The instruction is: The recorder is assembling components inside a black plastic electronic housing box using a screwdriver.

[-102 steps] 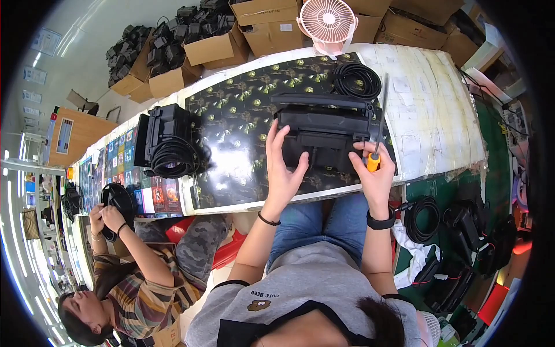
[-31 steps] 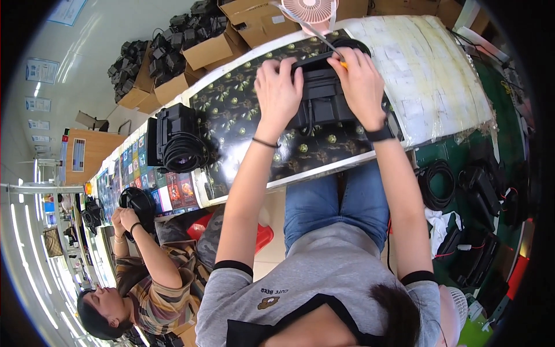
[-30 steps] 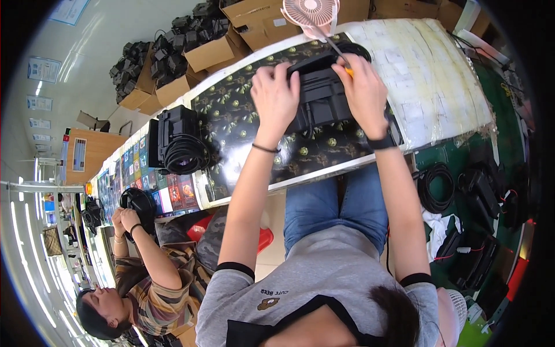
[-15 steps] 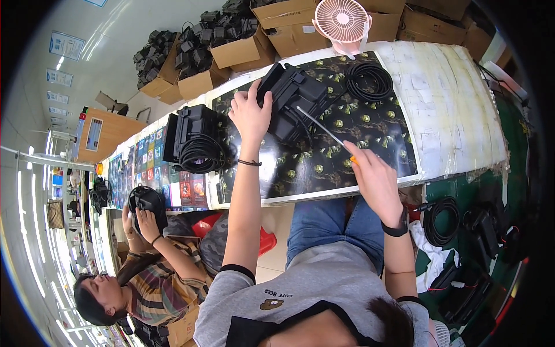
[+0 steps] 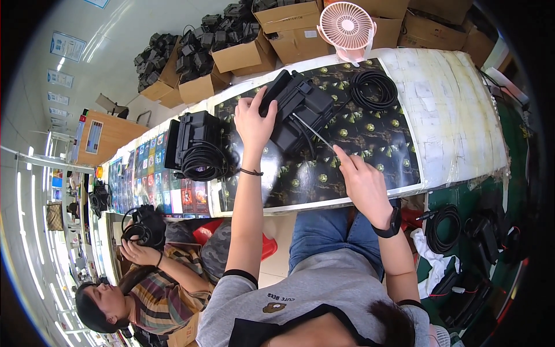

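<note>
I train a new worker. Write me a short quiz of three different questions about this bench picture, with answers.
1. True or false: the left hand rests on the black device.
2. What does the right hand hold? A) screwdriver B) scissors C) tape
3. Fill in: behind the coiled cable stands a pink ____.

Key: 1 true; 2 A; 3 fan.

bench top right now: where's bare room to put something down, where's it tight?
Free: the pale taped table stretch right of the coiled cable, and the dark patterned mat between both forearms. Crowded: around the black device under the left hand, the screwdriver in the right hand, and the black unit at left.
</note>
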Action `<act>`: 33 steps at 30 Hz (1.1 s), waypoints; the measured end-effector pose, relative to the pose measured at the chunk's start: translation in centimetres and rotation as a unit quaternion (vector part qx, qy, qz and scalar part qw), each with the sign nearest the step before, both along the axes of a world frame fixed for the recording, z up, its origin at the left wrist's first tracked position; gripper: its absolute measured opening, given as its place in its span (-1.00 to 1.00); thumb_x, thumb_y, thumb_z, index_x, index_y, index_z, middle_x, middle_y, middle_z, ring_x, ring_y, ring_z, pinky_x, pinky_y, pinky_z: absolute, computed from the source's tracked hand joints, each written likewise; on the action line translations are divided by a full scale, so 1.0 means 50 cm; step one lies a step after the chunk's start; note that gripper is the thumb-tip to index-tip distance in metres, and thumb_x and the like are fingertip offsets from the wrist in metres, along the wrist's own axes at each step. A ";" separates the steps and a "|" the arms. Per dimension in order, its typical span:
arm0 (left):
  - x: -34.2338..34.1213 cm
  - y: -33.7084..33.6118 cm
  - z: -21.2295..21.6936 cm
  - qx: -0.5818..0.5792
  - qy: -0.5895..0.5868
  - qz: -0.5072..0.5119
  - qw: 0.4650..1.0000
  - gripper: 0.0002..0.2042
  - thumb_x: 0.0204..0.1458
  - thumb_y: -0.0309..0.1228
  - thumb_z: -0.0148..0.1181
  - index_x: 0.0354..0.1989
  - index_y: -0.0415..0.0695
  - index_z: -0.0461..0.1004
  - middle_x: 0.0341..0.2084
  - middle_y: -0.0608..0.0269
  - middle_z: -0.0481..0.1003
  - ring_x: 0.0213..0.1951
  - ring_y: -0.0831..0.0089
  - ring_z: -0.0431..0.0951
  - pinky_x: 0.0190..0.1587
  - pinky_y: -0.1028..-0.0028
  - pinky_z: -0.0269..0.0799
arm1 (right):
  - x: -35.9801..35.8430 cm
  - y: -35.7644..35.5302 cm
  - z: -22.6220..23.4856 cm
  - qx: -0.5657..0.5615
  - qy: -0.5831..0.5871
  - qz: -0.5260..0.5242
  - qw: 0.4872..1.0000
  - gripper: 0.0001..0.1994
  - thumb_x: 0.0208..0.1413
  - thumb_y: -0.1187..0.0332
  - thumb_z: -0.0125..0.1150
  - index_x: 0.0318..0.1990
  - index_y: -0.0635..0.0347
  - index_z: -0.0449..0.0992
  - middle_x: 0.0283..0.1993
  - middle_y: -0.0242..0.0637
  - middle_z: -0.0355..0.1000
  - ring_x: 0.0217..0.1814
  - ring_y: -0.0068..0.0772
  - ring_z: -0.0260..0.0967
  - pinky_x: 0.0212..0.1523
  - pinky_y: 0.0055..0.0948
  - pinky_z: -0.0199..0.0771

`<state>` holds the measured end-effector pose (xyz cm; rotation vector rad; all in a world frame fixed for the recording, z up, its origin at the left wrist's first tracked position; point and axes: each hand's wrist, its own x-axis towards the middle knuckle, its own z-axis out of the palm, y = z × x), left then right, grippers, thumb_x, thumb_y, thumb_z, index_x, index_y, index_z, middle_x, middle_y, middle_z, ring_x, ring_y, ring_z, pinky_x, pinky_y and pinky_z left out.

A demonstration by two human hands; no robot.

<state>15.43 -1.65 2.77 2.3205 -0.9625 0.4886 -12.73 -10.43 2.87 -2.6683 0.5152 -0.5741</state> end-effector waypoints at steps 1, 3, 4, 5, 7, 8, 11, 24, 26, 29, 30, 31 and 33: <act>0.000 0.002 0.000 -0.004 -0.003 0.001 1.000 -0.59 0.03 -0.12 0.29 0.10 0.18 0.57 -0.25 0.22 0.42 -0.14 0.22 0.43 0.00 0.26 0.34 | 0.002 0.004 0.006 0.034 0.014 0.005 0.999 -0.51 0.19 0.45 0.15 0.31 0.05 0.33 -0.30 -0.17 0.47 -0.37 -0.19 0.54 -0.39 -0.33 0.59; 0.001 0.003 0.001 -0.009 -0.006 0.001 1.000 -0.59 0.03 -0.13 0.29 0.09 0.17 0.58 -0.25 0.21 0.42 -0.15 0.22 0.43 -0.01 0.27 0.36 | 0.006 0.006 0.021 0.059 0.029 0.010 0.998 -0.52 0.21 0.45 0.14 0.30 0.08 0.33 -0.32 -0.14 0.46 -0.37 -0.16 0.55 -0.40 -0.30 0.58; 0.001 0.003 0.003 -0.011 -0.008 -0.004 1.000 -0.60 0.02 -0.14 0.29 0.09 0.17 0.59 -0.26 0.22 0.43 -0.15 0.22 0.44 -0.03 0.28 0.38 | 0.007 0.006 0.025 0.084 0.043 0.014 0.995 -0.53 0.22 0.46 0.12 0.30 0.11 0.33 -0.34 -0.10 0.46 -0.37 -0.13 0.55 -0.41 -0.28 0.58; 0.002 0.003 0.004 -0.014 -0.011 -0.009 1.000 -0.60 0.02 -0.15 0.30 0.08 0.16 0.59 -0.27 0.22 0.43 -0.16 0.22 0.44 -0.05 0.28 0.40 | 0.009 0.001 0.009 0.084 0.044 0.013 0.995 -0.53 0.22 0.46 0.12 0.30 0.11 0.33 -0.34 -0.10 0.46 -0.37 -0.13 0.55 -0.41 -0.28 0.58; 0.006 0.000 0.008 -0.019 -0.005 -0.024 1.000 -0.60 0.02 -0.15 0.30 0.07 0.16 0.59 -0.28 0.23 0.43 -0.16 0.23 0.45 -0.07 0.29 0.42 | 0.017 -0.017 -0.019 0.172 -0.134 0.099 0.971 -0.53 0.30 0.42 0.06 0.36 0.12 0.27 -0.35 -0.17 0.47 -0.52 -0.22 0.48 -0.53 -0.37 0.48; 0.008 -0.002 0.010 -0.024 0.000 -0.038 0.999 -0.61 0.01 -0.16 0.30 0.07 0.16 0.60 -0.29 0.24 0.43 -0.16 0.24 0.46 -0.09 0.30 0.44 | 0.013 -0.029 -0.024 0.171 -0.134 0.099 0.971 -0.53 0.30 0.42 0.06 0.36 0.12 0.27 -0.35 -0.17 0.47 -0.52 -0.22 0.48 -0.53 -0.37 0.48; 0.021 0.002 0.007 -0.022 0.003 -0.051 0.998 -0.61 0.01 -0.16 0.30 0.05 0.15 0.60 -0.30 0.26 0.42 -0.16 0.25 0.46 -0.10 0.30 0.45 | 0.016 -0.050 0.000 0.596 0.021 0.079 0.799 -0.55 0.37 0.38 -0.02 0.39 0.10 0.24 -0.35 -0.30 0.42 -0.59 -0.55 0.32 -0.59 -0.58 0.34; 0.006 -0.013 0.009 -0.030 0.009 -0.010 0.999 -0.63 0.05 -0.19 0.28 0.07 0.19 0.60 -0.28 0.26 0.45 -0.15 0.25 0.46 -0.02 0.32 0.40 | 0.002 0.044 0.020 0.594 -0.001 0.084 0.800 -0.54 0.37 0.39 -0.04 0.39 0.20 0.19 -0.47 -0.33 0.35 -0.64 -0.61 0.32 -0.56 -0.55 0.37; 0.005 -0.013 0.007 -0.037 0.008 -0.009 0.999 -0.63 0.04 -0.21 0.29 0.07 0.18 0.60 -0.29 0.26 0.45 -0.16 0.26 0.46 -0.02 0.33 0.40 | 0.011 0.055 0.022 0.560 -0.002 0.071 0.825 -0.55 0.37 0.39 -0.03 0.38 0.20 0.21 -0.46 -0.24 0.39 -0.62 -0.46 0.37 -0.54 -0.48 0.41; 0.013 -0.009 -0.005 -0.060 0.010 -0.029 0.998 -0.64 0.01 -0.19 0.29 0.04 0.19 0.61 -0.26 0.25 0.42 -0.14 0.24 0.43 -0.02 0.30 0.40 | 0.025 0.076 -0.010 0.455 -0.030 0.065 0.888 -0.57 0.33 0.40 -0.02 0.33 0.21 0.24 -0.36 0.03 0.48 -0.53 0.05 0.45 -0.44 -0.23 0.51; 0.012 -0.008 -0.006 -0.058 0.011 -0.029 0.998 -0.64 0.01 -0.19 0.29 0.04 0.19 0.61 -0.26 0.25 0.42 -0.14 0.24 0.43 -0.02 0.30 0.40 | 0.028 0.084 -0.014 0.337 -0.056 0.048 0.939 -0.56 0.32 0.42 0.00 0.33 0.21 0.24 -0.38 -0.02 0.47 -0.52 0.02 0.47 -0.46 -0.21 0.51; 0.010 -0.007 -0.006 -0.060 0.012 -0.027 0.998 -0.63 0.01 -0.20 0.30 0.04 0.18 0.61 -0.25 0.25 0.42 -0.14 0.24 0.43 -0.01 0.30 0.40 | 0.030 0.091 -0.013 0.214 -0.081 0.029 0.973 -0.56 0.31 0.44 0.01 0.33 0.21 0.23 -0.40 -0.07 0.45 -0.51 -0.01 0.48 -0.47 -0.20 0.51; 0.008 -0.007 -0.005 -0.061 0.013 -0.026 0.998 -0.63 0.00 -0.20 0.30 0.04 0.17 0.61 -0.25 0.24 0.42 -0.14 0.23 0.43 -0.01 0.30 0.39 | 0.027 0.107 0.000 0.227 -0.018 0.004 0.974 -0.54 0.28 0.43 0.06 0.32 0.21 0.23 -0.33 0.06 0.46 -0.41 0.21 0.46 -0.42 -0.04 0.51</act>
